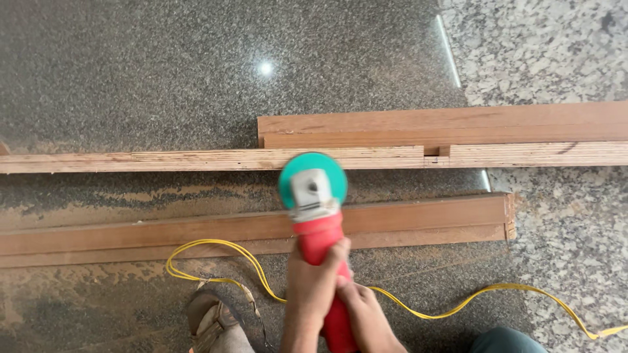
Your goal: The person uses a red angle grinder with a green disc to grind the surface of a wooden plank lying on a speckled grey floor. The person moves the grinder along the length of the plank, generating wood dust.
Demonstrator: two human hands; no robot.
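Observation:
Both of my hands grip a red angle grinder (318,236) with a grey head and a round teal disc (313,178). My left hand (316,278) wraps the body just behind the head. My right hand (364,315) holds the rear of the handle, close against the left one. The disc is blurred and hangs over the gap between a long reddish wooden plank (163,232) and a pale plywood strip (163,160). The grinder body crosses the near plank.
A second reddish plank (458,124) lies behind the plywood strip at the right. A yellow cord (216,252) loops over the dark granite floor (131,72) and trails right. Sawdust covers the floor at left. My sandalled foot (209,320) is at the bottom, a knee (507,340) at bottom right.

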